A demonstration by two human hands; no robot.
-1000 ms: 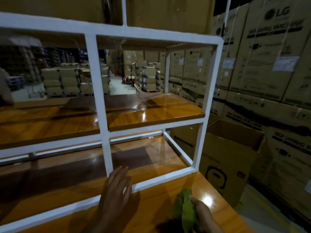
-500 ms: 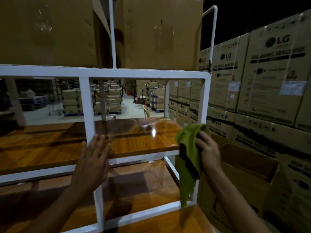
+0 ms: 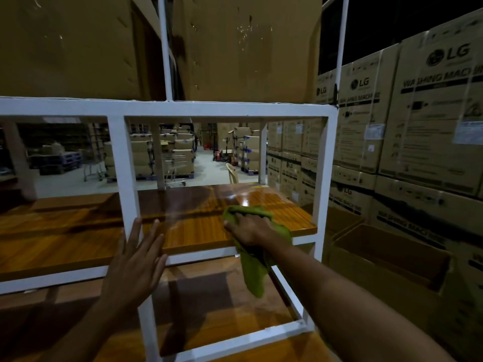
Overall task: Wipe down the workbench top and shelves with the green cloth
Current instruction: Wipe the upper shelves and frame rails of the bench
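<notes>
The green cloth (image 3: 254, 267) lies pressed on the right end of the glossy wooden middle shelf (image 3: 193, 223), with a long tail hanging over the shelf's front edge. My right hand (image 3: 249, 228) sits flat on top of the cloth and holds it down. My left hand (image 3: 136, 265) is spread, fingers apart, against the white upright post of the metal shelf frame (image 3: 122, 163). Below is a lower wooden shelf (image 3: 209, 299), and a strip of the workbench top (image 3: 300, 348) shows at the bottom.
Large cardboard boxes (image 3: 235, 48) stand on the top shelf. Stacked washing-machine cartons (image 3: 418, 126) form a wall at the right. An open cardboard box (image 3: 386, 259) stands on the floor beside the bench. More cartons and pallets fill the warehouse behind the frame.
My right hand lifted the cloth from the bench top, carried it up, and now presses it on the middle shelf. My left hand rose along the white post. The view tilted up.
</notes>
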